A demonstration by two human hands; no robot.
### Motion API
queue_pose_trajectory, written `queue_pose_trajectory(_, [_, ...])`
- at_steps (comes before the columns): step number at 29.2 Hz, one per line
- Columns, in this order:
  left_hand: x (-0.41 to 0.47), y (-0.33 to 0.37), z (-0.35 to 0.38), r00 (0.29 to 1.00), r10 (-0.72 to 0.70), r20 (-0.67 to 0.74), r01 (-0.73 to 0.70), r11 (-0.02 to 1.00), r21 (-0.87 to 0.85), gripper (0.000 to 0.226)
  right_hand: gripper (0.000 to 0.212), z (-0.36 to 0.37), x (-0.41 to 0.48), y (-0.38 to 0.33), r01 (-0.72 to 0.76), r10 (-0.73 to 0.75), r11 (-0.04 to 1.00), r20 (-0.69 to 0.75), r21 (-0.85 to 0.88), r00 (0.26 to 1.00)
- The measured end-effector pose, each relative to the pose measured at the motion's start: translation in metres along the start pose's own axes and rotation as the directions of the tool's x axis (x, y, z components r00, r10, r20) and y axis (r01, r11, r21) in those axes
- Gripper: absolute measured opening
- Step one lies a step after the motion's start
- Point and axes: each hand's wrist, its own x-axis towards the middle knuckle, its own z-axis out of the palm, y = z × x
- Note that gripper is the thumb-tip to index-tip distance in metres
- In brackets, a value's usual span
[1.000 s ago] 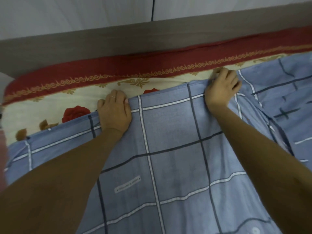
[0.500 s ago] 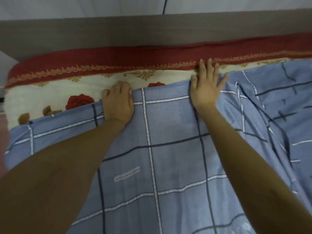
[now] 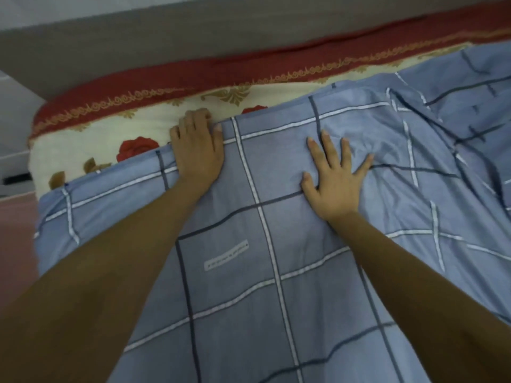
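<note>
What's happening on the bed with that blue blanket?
A person is spreading a blue checked cover over a bed with a rose-patterned sheet. The left hand holds the cover's top edge, its fingers curled over it. The right hand lies flat on the cover with fingers spread, likely smoothing it. The cover is wrinkled off to the right, and the rose sheet shows beyond its edge, by the grey headboard.

place: bedroom in a home
bed: blue checked sheet (image 3: 249, 272) spread over a floral rose bedcover (image 3: 110, 136) with a red border
behind: grey-brown headboard (image 3: 166, 37), plain wall
</note>
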Motion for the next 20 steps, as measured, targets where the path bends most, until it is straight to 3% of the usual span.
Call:
queue_pose_trajectory(2, [-0.039, 0.006, -0.015, 0.999, 0.045, 0.024, -0.042, 0.993, -0.113, 0.060, 0.064, 0.000, -0.003, 0.001, -0.006, 0.006, 1.000, -0.005, 0.011, 1.000])
queue_pose_trajectory(4, [-0.101, 0.022, -0.032, 0.963, 0.219, 0.155, -0.194, 0.968, -0.160, 0.078, 0.064, -0.003, 0.000, 0.001, -0.011, 0.011, 0.999, 0.010, 0.030, 1.000])
queue_pose_trajectory(6, [-0.159, 0.044, -0.038, 0.850, 0.376, 0.369, -0.343, 0.927, -0.154, 0.097, 0.064, -0.006, 0.000, 0.000, -0.018, 0.015, 0.999, 0.059, 0.050, 0.998])
queue_pose_trajectory(8, [-0.188, 0.072, -0.028, 0.734, 0.358, 0.577, -0.393, 0.917, -0.067, 0.119, 0.066, -0.011, 0.000, 0.000, -0.012, 0.004, 0.997, 0.112, 0.074, 0.994])
queue_pose_trajectory(11, [-0.180, 0.127, -0.009, 0.679, 0.128, 0.723, -0.230, 0.972, 0.044, 0.143, 0.066, -0.022, -0.002, 0.005, 0.033, -0.058, 0.985, 0.144, 0.171, 0.988])
queue_pose_trajectory(13, [-0.165, 0.163, 0.000, 0.628, -0.019, 0.778, -0.089, 0.991, 0.096, 0.149, 0.060, -0.041, -0.015, 0.028, 0.034, -0.108, 0.901, 0.147, 0.433, 0.983])
queue_pose_trajectory(15, [-0.150, 0.200, 0.011, 0.633, -0.136, 0.762, 0.086, 0.991, 0.105, 0.152, 0.049, -0.054, -0.053, 0.062, 0.060, -0.033, 0.808, -0.056, 0.587, 0.998])
queue_pose_trajectory(16, [-0.143, 0.216, 0.014, 0.631, -0.194, 0.751, 0.167, 0.980, 0.112, 0.154, 0.050, -0.056, -0.077, 0.083, 0.027, 0.085, 0.849, -0.187, 0.528, 0.979])
queue_pose_trajectory(18, [-0.132, 0.229, 0.018, 0.591, -0.308, 0.745, 0.291, 0.943, 0.159, 0.166, 0.057, -0.053, -0.115, 0.128, -0.195, 0.293, 0.939, -0.362, 0.284, 0.885])
queue_pose_trajectory(20, [-0.130, 0.236, 0.020, 0.565, -0.325, 0.758, 0.298, 0.937, 0.180, 0.173, 0.057, -0.046, -0.137, 0.177, -0.503, 0.507, 0.857, -0.344, 0.108, 0.790])
